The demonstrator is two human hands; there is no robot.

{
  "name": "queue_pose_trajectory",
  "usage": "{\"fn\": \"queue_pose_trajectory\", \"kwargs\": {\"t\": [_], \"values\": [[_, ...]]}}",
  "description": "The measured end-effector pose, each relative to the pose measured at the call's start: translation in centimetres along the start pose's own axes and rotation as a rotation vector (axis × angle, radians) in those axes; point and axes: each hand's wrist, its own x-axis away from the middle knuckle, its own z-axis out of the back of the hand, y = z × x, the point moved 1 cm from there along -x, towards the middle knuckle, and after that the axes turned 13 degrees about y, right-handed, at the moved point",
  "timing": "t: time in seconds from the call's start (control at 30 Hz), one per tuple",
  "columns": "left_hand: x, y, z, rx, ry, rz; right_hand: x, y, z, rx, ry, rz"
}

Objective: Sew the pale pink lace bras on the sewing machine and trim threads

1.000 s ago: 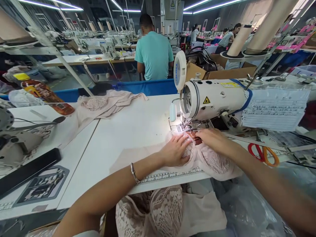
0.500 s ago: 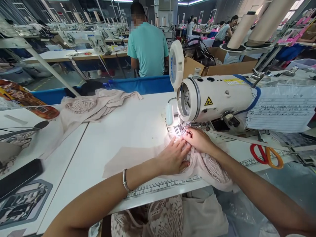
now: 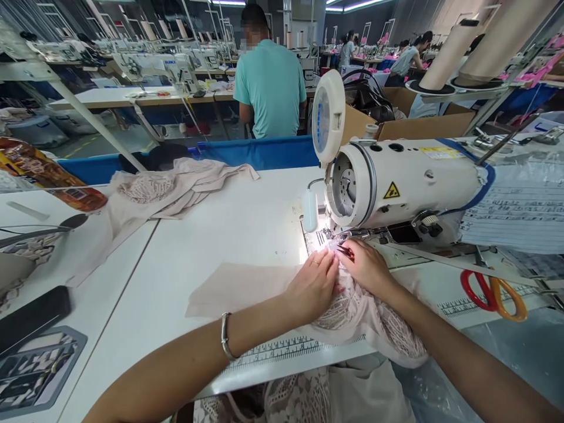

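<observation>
My left hand (image 3: 314,285) lies flat on a pale pink lace garment (image 3: 352,314), pressing it to the white table just in front of the needle of a white sewing machine (image 3: 396,182). My right hand (image 3: 365,265) rests on the same garment right beside it, fingertips at the presser foot and pinching the fabric edge there. The machine's lamp lights the spot brightly. A plain pink fabric panel (image 3: 233,288) spreads to the left of my left hand. More lace hangs over the table's front edge into my lap.
A pile of pink fabric (image 3: 171,185) lies at the table's back left. Orange-handled scissors (image 3: 493,291) rest to the right of the machine. A paper sheet (image 3: 520,208) hangs on the machine. A person in a teal shirt (image 3: 269,88) stands beyond a blue bin.
Both hands have drawn closer together at the needle, the right hand coming forward from the garment's right side. The view has shifted slightly.
</observation>
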Motion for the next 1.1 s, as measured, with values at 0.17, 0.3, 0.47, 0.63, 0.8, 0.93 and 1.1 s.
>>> {"fn": "queue_pose_trajectory", "kwargs": {"t": [0.17, 0.3, 0.47, 0.63, 0.8, 0.93, 1.1], "values": [[-0.1, -1.0, 0.5, 0.009, 0.054, 0.002, 0.7, -0.3, -0.1, 0.005, 0.035, 0.034], [-0.4, -0.6, 0.5, -0.122, -0.017, -0.018, 1.1, -0.1, -0.4, 0.001, -0.01, 0.002], [-0.9, -0.2, 0.9, -0.189, -0.069, -0.096, 1.5, -0.2, -0.6, -0.001, 0.009, 0.029], [-1.3, -0.6, 1.5, -0.129, -0.052, -0.12, 1.7, -0.6, -0.6, 0.089, 0.035, 0.147], [-1.3, -0.7, 1.7, -0.131, -0.04, -0.108, 2.0, -0.6, -0.2, 0.087, 0.183, 0.367], [-1.3, -0.7, 1.7, -0.166, -0.056, -0.114, 2.5, -0.3, -0.1, 0.117, 0.232, 0.493], [-1.3, -0.8, 1.7, -0.163, -0.064, -0.112, 2.9, 0.0, -0.2, 0.167, 0.243, 0.52]]}}
